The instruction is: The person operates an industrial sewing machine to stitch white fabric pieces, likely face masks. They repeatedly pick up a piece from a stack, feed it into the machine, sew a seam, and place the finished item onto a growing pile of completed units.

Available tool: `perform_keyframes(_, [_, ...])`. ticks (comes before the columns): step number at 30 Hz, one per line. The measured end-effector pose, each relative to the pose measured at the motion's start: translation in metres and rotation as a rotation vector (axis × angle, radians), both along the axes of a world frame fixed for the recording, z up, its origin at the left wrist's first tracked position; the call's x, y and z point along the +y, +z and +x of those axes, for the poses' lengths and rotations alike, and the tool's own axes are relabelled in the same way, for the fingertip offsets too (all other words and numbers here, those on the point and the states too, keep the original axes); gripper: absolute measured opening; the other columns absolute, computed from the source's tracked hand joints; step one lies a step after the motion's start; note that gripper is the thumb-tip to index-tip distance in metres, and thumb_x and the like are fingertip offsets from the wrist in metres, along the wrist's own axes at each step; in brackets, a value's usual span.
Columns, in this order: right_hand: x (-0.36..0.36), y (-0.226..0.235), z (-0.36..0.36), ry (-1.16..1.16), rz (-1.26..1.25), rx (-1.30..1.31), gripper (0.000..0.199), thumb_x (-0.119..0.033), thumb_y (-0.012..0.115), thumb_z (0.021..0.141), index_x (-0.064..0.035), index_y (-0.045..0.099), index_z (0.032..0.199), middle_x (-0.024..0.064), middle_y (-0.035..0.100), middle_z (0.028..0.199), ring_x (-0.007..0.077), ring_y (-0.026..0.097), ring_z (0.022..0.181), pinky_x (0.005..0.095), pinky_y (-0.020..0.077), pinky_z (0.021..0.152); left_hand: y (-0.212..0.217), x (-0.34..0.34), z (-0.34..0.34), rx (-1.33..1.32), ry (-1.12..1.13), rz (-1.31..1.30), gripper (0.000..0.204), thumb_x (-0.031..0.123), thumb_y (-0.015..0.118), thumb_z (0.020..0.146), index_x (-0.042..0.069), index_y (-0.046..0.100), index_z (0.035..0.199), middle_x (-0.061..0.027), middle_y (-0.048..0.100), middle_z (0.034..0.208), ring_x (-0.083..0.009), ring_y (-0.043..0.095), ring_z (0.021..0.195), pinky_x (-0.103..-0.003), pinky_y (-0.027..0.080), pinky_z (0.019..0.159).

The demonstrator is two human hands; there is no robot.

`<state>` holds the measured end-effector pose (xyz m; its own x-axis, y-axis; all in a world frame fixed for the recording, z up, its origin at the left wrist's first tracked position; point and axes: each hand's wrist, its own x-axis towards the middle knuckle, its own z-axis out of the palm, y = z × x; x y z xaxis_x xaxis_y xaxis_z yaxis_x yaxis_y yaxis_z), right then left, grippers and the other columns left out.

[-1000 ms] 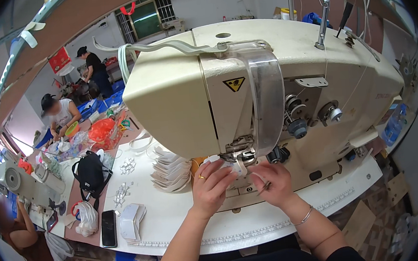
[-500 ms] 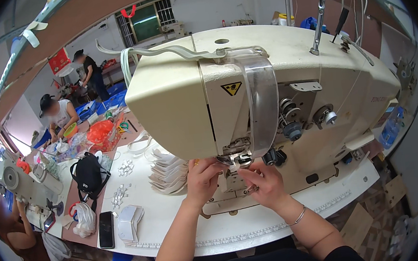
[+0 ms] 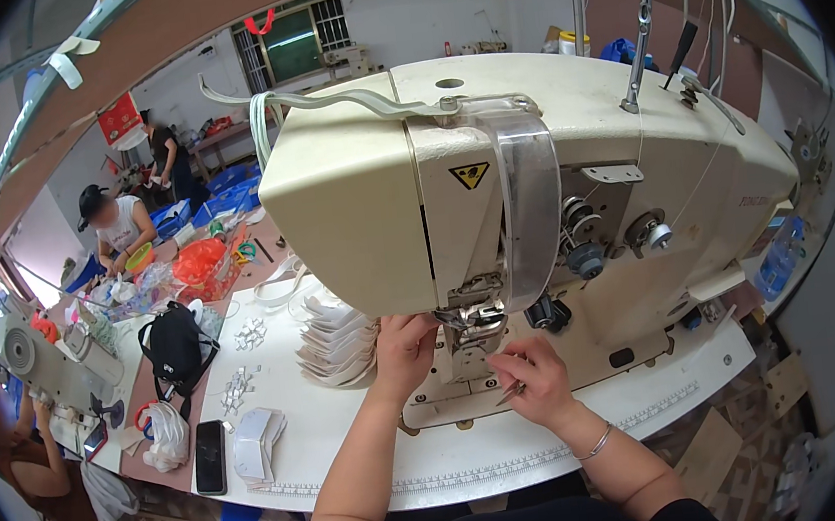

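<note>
Under the head of the cream industrial sewing machine [image 3: 530, 179], left hand [image 3: 404, 347] reaches in beside the presser foot [image 3: 473, 317], fingers curled; grip hidden, can't tell. Right hand [image 3: 540, 379] pinches small metal tweezers [image 3: 510, 390] just below the foot, tips angled toward it. Stack of white cut pieces [image 3: 337, 339] sits touching-close left, within reach.

Both forearms are raised from the lower edge toward frame centre. The left hand [image 3: 404, 347] is curled with its fingers bent under. The right hand [image 3: 538, 379] is pinched shut.

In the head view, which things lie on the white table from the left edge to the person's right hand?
Black phone → folded white pieces → stack of white fabric pieces → left hand → sewing machine's needle area → right hand.
</note>
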<state>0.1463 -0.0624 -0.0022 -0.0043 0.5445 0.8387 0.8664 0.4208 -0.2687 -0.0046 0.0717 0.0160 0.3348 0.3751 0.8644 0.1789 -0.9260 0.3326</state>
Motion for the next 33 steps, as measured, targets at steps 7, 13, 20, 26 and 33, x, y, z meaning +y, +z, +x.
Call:
perform_keyframes(7, [0.002,-0.004,0.0,0.03,0.019,0.052,0.028,0.005,0.063,0.059,-0.0084,0.061,0.084,0.0044,0.052,0.081,0.0185,0.049,0.064,0.0277,0.0431,0.054,-0.011,0.018,-0.004,-0.154,-0.401,-0.609,0.015,0.0,0.057,0.073,0.003,0.058,0.088,-0.007,0.057,0.092,-0.0205,0.052,0.089,-0.031,0.041,0.074])
perform_keyframes(13, [0.015,0.012,0.005,0.334,-0.081,1.192,0.007,-0.004,0.06,0.077,-0.0051,0.054,0.081,0.0039,0.053,0.074,0.0135,0.048,0.062,0.0249,0.0384,0.052,0.064,0.006,0.003,0.365,-0.076,-1.113,0.027,0.012,0.058,0.079,0.0,0.055,0.103,-0.007,0.056,0.1,-0.0162,0.051,0.094,-0.028,0.041,0.082])
perform_keyframes(20, [0.006,0.039,0.003,0.753,-0.167,1.317,0.01,-0.005,0.059,0.078,-0.0043,0.055,0.086,0.0036,0.054,0.073,0.0089,0.046,0.058,0.0214,0.0341,0.049,0.012,0.001,-0.017,-0.038,-0.611,-1.355,0.022,0.012,0.06,0.079,0.001,0.057,0.098,-0.0069,0.061,0.092,-0.0141,0.059,0.081,-0.026,0.047,0.073])
perform_keyframes(26, [0.008,0.024,-0.009,0.233,-0.123,0.451,0.022,0.001,0.06,0.075,-0.0063,0.058,0.096,0.0027,0.053,0.085,0.0082,0.045,0.055,0.0211,0.0385,0.048,0.009,0.0,-0.011,-0.158,-0.712,-1.487,0.022,0.009,0.058,0.08,0.002,0.056,0.1,-0.0063,0.062,0.09,-0.0132,0.06,0.078,-0.026,0.049,0.069])
perform_keyframes(33, [0.006,0.018,-0.01,0.222,-0.178,0.472,0.022,0.003,0.061,0.069,-0.005,0.059,0.09,0.0072,0.054,0.102,0.0097,0.049,0.061,0.0215,0.041,0.053,0.002,0.002,-0.009,-0.214,-0.742,-1.469,0.019,0.008,0.057,0.08,0.002,0.057,0.099,-0.0057,0.062,0.089,-0.0123,0.06,0.074,-0.025,0.049,0.065])
